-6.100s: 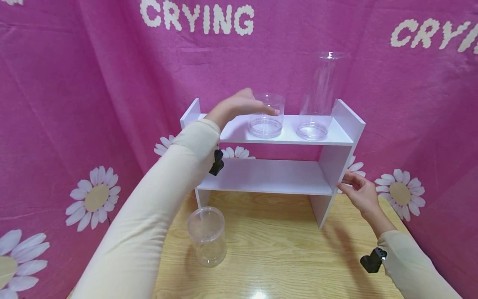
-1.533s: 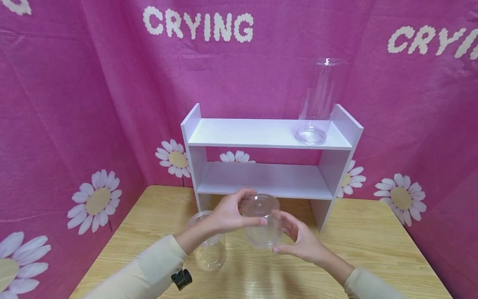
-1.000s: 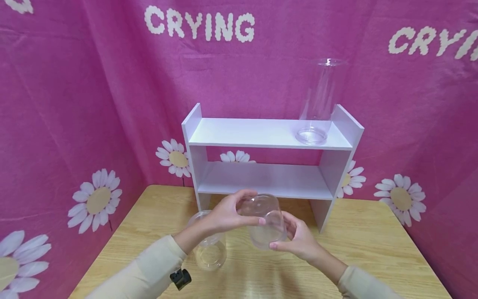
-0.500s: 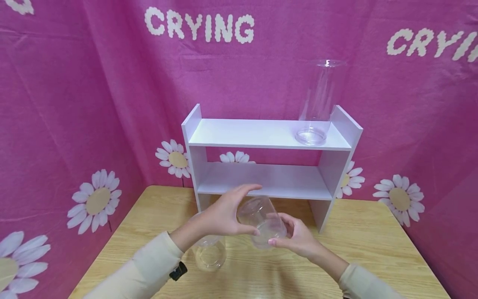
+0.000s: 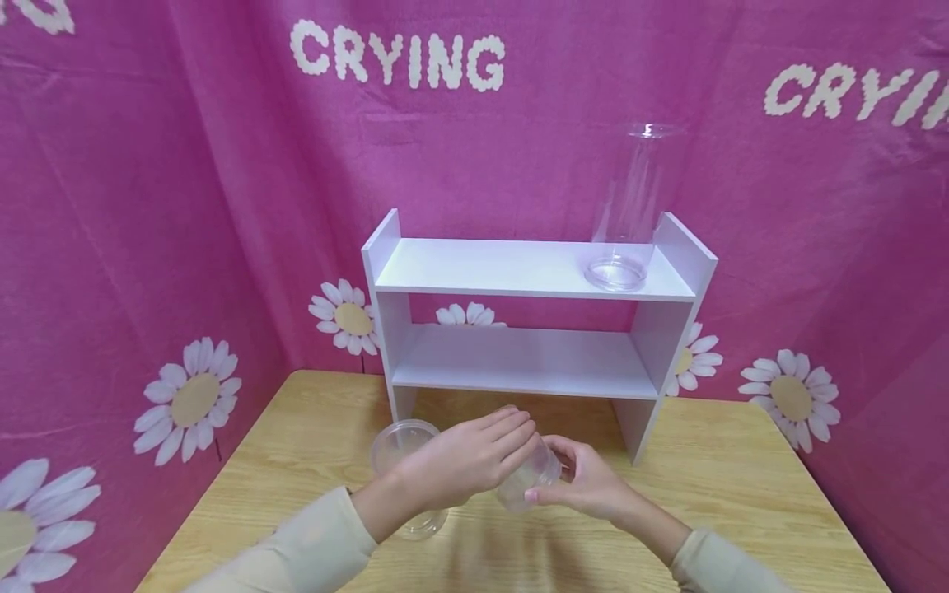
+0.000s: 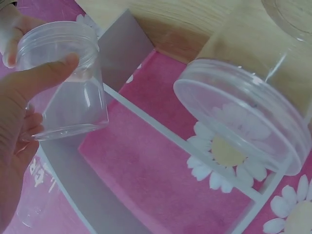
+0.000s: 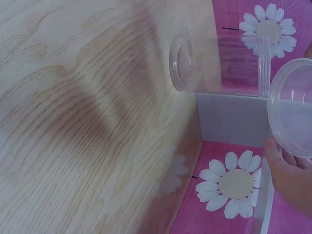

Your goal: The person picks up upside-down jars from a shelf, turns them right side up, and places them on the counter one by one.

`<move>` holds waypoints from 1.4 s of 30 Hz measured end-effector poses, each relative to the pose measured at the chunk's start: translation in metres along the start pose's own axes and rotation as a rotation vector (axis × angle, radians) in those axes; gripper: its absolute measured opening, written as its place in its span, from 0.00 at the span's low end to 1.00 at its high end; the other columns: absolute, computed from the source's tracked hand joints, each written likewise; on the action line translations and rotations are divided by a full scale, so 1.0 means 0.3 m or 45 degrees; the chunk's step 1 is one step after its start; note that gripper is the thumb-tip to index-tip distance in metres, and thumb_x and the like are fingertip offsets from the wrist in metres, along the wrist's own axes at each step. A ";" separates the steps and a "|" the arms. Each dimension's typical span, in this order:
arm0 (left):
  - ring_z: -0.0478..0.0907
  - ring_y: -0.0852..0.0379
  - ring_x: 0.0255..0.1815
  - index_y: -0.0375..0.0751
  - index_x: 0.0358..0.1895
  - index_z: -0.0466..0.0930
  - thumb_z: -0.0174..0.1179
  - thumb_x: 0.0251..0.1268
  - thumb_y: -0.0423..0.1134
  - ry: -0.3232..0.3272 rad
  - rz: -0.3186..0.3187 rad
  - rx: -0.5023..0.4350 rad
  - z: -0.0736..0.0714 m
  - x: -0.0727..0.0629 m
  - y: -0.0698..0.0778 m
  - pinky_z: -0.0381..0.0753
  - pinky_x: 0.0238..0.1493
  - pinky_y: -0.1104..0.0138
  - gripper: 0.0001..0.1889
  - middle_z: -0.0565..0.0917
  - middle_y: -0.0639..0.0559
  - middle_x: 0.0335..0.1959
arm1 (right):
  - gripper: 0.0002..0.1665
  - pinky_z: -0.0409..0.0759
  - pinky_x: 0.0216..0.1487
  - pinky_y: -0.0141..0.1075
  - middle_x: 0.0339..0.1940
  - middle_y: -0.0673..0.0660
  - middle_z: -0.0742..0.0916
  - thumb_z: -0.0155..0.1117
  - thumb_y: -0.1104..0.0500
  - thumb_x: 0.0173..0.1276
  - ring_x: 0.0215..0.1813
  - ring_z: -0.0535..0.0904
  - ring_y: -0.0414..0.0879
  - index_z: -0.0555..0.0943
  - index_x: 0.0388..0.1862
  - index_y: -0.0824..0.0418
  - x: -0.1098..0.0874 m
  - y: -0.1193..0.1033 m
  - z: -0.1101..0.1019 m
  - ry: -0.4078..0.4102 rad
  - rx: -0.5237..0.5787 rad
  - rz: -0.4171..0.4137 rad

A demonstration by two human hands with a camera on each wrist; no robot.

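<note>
A short clear plastic jar (image 5: 522, 487) is held tilted above the table, in front of the white shelf (image 5: 482, 268). My left hand (image 5: 467, 461), back upward, covers its far-left part; the left wrist view shows the thumb across the jar (image 6: 80, 105) and fingertips on its other side. My right hand (image 5: 593, 486) grips the ringed end, thumb in front and fingers behind. In the right wrist view this hand (image 7: 295, 183) is partly out of frame below the jar. A second clear jar (image 5: 400, 441) stands on the table, partly hidden by my left hand and wrist.
On the shelf's top board, at the right, stands a tall clear cylinder (image 5: 630, 206). The shelf has a lower board (image 5: 519, 362) and raised side panels. Beneath everything is a wooden table (image 5: 704, 461); a pink cloth (image 5: 222, 165) with daisies hangs around it.
The short jar has come down from the top shelf into both hands. Over the last second it has tilted and turned, and my left hand has rolled over it, back upward.
</note>
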State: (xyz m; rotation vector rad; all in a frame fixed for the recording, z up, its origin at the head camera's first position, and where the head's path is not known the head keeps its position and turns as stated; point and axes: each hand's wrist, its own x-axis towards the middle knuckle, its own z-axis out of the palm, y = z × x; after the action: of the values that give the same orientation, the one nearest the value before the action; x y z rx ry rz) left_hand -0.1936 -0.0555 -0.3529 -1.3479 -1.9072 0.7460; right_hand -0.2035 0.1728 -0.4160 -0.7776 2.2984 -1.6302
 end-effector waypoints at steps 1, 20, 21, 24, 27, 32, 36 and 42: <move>0.71 0.55 0.68 0.42 0.64 0.70 0.63 0.60 0.40 0.008 -0.006 0.003 0.001 -0.003 0.002 0.64 0.75 0.64 0.28 0.77 0.51 0.63 | 0.40 0.77 0.57 0.23 0.58 0.70 0.79 0.72 0.58 0.57 0.55 0.78 0.36 0.66 0.62 0.77 -0.001 0.000 0.001 -0.003 0.000 -0.002; 0.73 0.53 0.65 0.36 0.64 0.67 0.76 0.41 0.54 0.180 -0.536 -1.046 0.071 -0.055 0.009 0.74 0.67 0.65 0.46 0.77 0.46 0.61 | 0.39 0.73 0.62 0.20 0.63 0.53 0.79 0.68 0.63 0.62 0.59 0.75 0.27 0.62 0.66 0.78 0.001 -0.022 -0.063 0.092 0.092 -0.319; 0.73 0.52 0.65 0.37 0.65 0.67 0.76 0.41 0.54 0.188 -0.577 -1.111 0.073 -0.056 0.014 0.75 0.67 0.64 0.46 0.76 0.46 0.62 | 0.40 0.73 0.62 0.21 0.63 0.48 0.79 0.68 0.63 0.62 0.60 0.75 0.28 0.61 0.66 0.78 0.001 -0.024 -0.068 0.080 0.119 -0.361; 0.73 0.52 0.65 0.39 0.65 0.68 0.77 0.40 0.53 0.220 -0.722 -1.318 0.079 -0.054 0.029 0.77 0.65 0.60 0.46 0.77 0.46 0.63 | 0.43 0.73 0.64 0.22 0.63 0.39 0.78 0.69 0.63 0.61 0.63 0.74 0.30 0.59 0.67 0.80 0.004 -0.027 -0.080 0.037 0.162 -0.487; 0.76 0.55 0.62 0.43 0.64 0.70 0.77 0.39 0.53 0.242 -0.886 -1.506 0.082 -0.051 0.047 0.79 0.62 0.59 0.44 0.78 0.51 0.61 | 0.46 0.73 0.65 0.24 0.66 0.41 0.76 0.71 0.61 0.58 0.64 0.74 0.32 0.58 0.68 0.78 0.007 -0.029 -0.085 0.003 0.165 -0.550; 0.77 0.58 0.61 0.48 0.62 0.73 0.77 0.39 0.52 0.231 -1.105 -1.817 0.079 -0.049 0.078 0.77 0.64 0.60 0.40 0.81 0.56 0.59 | 0.52 0.72 0.66 0.24 0.67 0.42 0.75 0.75 0.62 0.54 0.65 0.72 0.32 0.55 0.71 0.76 0.006 -0.029 -0.079 -0.056 0.182 -0.550; 0.74 0.52 0.65 0.44 0.63 0.72 0.76 0.45 0.47 0.225 -1.158 -2.046 0.085 -0.051 0.095 0.73 0.69 0.58 0.38 0.80 0.51 0.61 | 0.50 0.72 0.65 0.24 0.66 0.43 0.75 0.73 0.68 0.53 0.65 0.72 0.33 0.56 0.69 0.77 0.008 -0.033 -0.070 -0.041 0.166 -0.576; 0.71 0.43 0.69 0.38 0.65 0.69 0.72 0.52 0.43 0.189 -1.136 -2.222 0.100 -0.054 0.113 0.68 0.71 0.53 0.36 0.77 0.43 0.63 | 0.43 0.74 0.63 0.23 0.64 0.42 0.77 0.71 0.71 0.54 0.63 0.74 0.32 0.62 0.67 0.76 0.005 -0.047 -0.055 0.035 0.126 -0.537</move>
State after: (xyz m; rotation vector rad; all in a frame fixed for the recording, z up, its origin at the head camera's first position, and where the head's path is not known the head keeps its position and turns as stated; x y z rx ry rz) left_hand -0.1942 -0.0627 -0.4004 -0.8979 -2.5541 -1.7483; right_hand -0.2082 0.1820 -0.3966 -1.2899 2.1527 -1.9131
